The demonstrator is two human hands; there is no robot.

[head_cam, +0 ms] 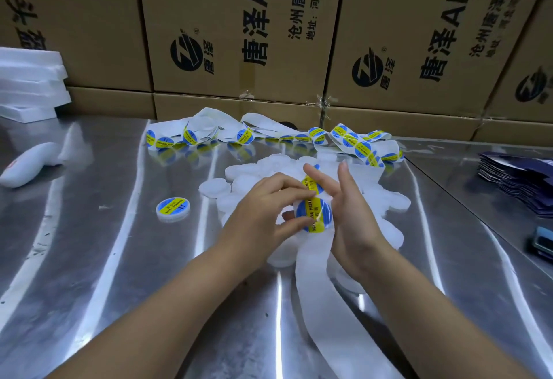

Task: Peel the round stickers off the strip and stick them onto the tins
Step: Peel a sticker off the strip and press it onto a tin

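The left hand (pixel 263 208) is pinching a sticker (pixel 314 215) by its edge; the right hand (pixel 351 211), fingers straight and spread, is backing the strip (pixel 314 283). One labelled tin (pixel 173 209) is sitting to the left; bare tins (pixel 248 172) are piling beneath the hands; unpeeled stickers (pixel 362 146) are trailing behind; barely begun, I judge.
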